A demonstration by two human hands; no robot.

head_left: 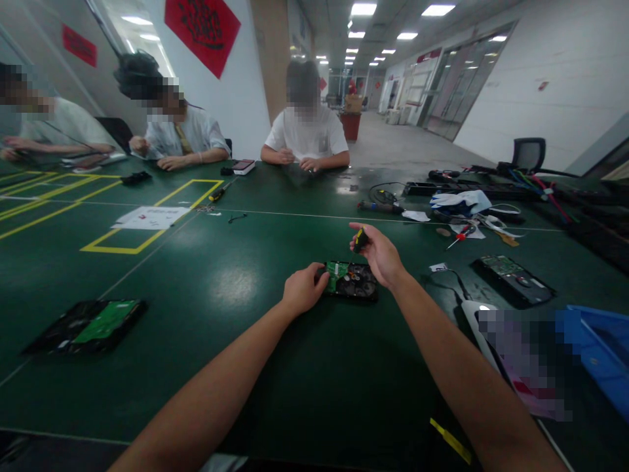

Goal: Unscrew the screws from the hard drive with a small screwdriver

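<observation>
A hard drive (pixel 352 283) lies on the green table in front of me, its green circuit board facing up. My left hand (pixel 305 288) grips its left end, with thumb and fingers closed at the edge. Above its right side, my right hand (pixel 379 252) is closed around a screwdriver (pixel 361 240) with a black and yellow handle. The index finger stretches out over the handle. I cannot make out the screwdriver's tip against the drive.
Another hard drive (pixel 515 280) lies at right, near a blue bin (pixel 602 351). At left sits a drive with a green board (pixel 105 324). Further back are a red-handled screwdriver (pixel 462 235), a yellow-black screwdriver (pixel 219 191) and a paper sheet (pixel 152 217). Several people sit across the table.
</observation>
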